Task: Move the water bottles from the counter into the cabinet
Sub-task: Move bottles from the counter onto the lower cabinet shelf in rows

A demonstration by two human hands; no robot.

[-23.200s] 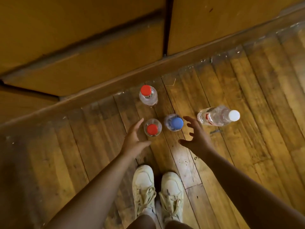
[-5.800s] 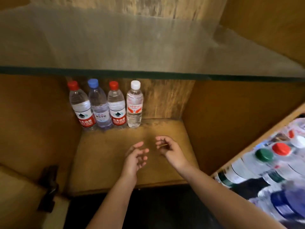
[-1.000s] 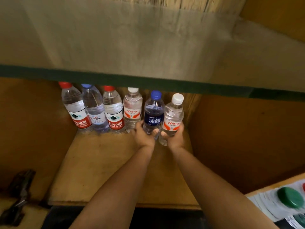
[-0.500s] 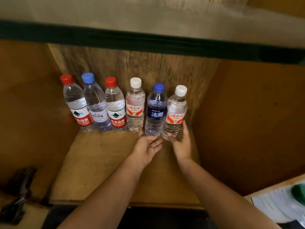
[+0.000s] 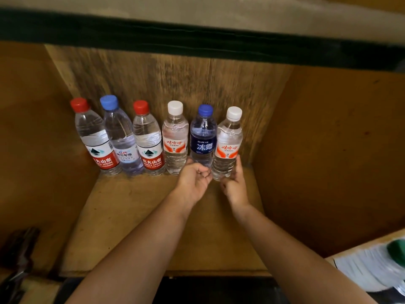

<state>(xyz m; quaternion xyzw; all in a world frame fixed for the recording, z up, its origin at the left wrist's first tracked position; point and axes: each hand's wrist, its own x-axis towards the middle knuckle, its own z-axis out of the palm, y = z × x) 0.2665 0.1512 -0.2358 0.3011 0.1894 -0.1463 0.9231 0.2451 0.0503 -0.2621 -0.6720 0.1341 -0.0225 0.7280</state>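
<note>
Several water bottles stand in a row against the back wall of the cabinet shelf [image 5: 135, 216]. From the left: a red-capped bottle [image 5: 96, 139], a light blue-capped bottle [image 5: 122, 141], another red-capped bottle [image 5: 149, 141], a white-capped bottle [image 5: 175, 137], a dark blue-labelled bottle [image 5: 202, 137] and a second white-capped bottle [image 5: 229, 141]. My left hand [image 5: 194, 183] hovers in front of the dark blue bottle, fingers loosely curled and holding nothing. My right hand [image 5: 234, 185] touches the base of the rightmost bottle, fingers straight along its side.
A glass shelf with a dark green edge [image 5: 197, 40] hangs low overhead. Wooden cabinet walls [image 5: 328, 150] close in on both sides. A dark metal object [image 5: 17, 260] lies at the lower left. A wrapped pack with a green cap [image 5: 394, 251] shows at the lower right.
Both hands have let go of the dark blue and white-capped bottles, which now stand in the row. My left fingers have curled slightly; my right hand stays against the rightmost bottle.
</note>
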